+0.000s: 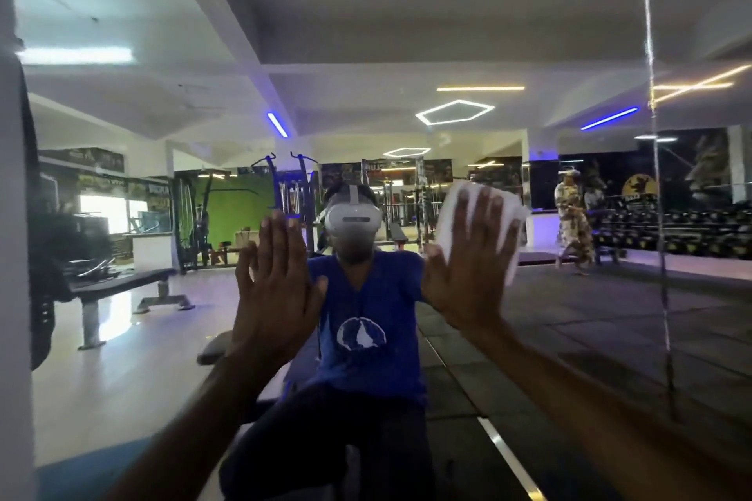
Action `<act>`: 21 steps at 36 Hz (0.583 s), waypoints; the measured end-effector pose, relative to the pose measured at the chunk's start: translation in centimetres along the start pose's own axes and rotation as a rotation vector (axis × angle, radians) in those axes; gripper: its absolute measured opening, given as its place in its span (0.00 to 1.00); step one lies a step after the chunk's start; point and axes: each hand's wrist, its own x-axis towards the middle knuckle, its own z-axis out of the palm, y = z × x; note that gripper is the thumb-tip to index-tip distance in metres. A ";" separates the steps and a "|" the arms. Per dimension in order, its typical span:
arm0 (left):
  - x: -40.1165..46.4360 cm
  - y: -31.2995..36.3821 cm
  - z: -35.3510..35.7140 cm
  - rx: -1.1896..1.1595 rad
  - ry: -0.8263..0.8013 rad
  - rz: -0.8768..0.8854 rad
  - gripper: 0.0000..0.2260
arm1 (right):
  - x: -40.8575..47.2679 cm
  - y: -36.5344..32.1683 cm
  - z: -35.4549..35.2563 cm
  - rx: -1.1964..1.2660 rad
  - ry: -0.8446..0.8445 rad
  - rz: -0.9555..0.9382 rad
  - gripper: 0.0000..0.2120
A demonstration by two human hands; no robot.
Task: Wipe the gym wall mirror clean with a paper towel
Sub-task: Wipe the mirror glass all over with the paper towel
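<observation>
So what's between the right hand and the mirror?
Head view: the white paper towel, pressed flat under the right hand against the mirror.

view: head, one wide-angle camera worn on my head | facing: straight ahead at the wall mirror (508, 4), close to the glass | frame: my left hand (273, 277) at 9 o'clock of centre, right hand (474, 256) at 3 o'clock, arms entering from 6 | mirror shows my headset (353, 219) near centre | shared views: none
</observation>
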 end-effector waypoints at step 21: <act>-0.9 5.9 2.2 -0.047 0.107 -0.032 0.37 | -7.0 1.9 0.9 0.065 -0.123 -0.217 0.40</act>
